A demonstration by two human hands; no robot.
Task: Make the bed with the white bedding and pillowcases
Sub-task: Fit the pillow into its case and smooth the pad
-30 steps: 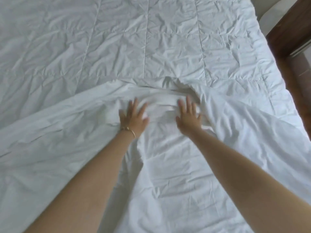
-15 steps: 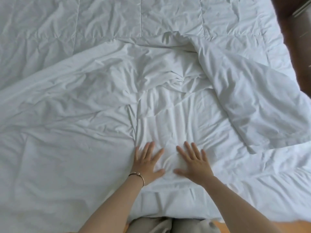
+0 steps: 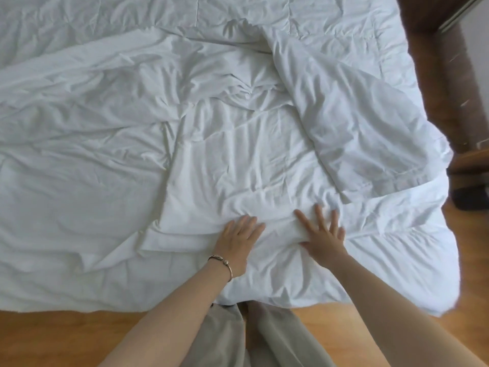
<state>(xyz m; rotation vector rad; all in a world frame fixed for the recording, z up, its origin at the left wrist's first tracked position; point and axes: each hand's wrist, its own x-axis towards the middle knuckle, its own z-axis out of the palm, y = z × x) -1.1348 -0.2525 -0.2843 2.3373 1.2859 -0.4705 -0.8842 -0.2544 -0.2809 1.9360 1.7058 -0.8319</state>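
Observation:
A white quilted duvet [image 3: 344,30] covers the bed. Over it lies a crumpled white cover sheet [image 3: 79,128], its right part folded back in a thick flap [image 3: 357,128]. My left hand [image 3: 236,242], with a bracelet at the wrist, rests flat on the white fabric near the bed's front edge. My right hand [image 3: 321,235] presses flat beside it with fingers spread, a ridge of cloth bunched between the two hands. Neither hand grips anything.
A wooden floor [image 3: 66,337] runs along the bed's near edge, where my legs in beige trousers [image 3: 275,340] stand. Dark wooden furniture [image 3: 449,62] stands close to the bed's right side.
Both hands slid flat over the bedding toward the near edge of the bed, smoothing it. The view pulled back, so the floor and my legs now show.

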